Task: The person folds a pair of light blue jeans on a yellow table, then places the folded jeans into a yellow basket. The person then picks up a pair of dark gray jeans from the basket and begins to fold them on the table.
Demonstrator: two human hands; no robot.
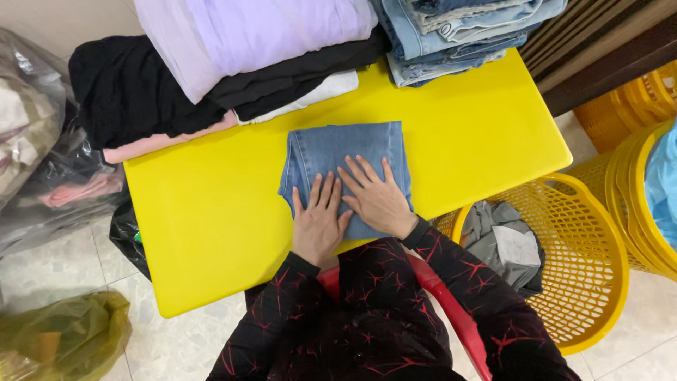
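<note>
Your left hand (319,220) and right hand (378,197) press flat, fingers spread, on folded jeans (343,169) at the yellow table's (211,212) near edge; folded stacks (233,63) fill its far edge, grey clothes (504,243) wait in the basket (599,282) right of it.

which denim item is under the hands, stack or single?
The single folded light-blue jeans at the table's near edge; both hands, left and right, press flat on it. The jeans stack sits untouched at the far edge.
</note>
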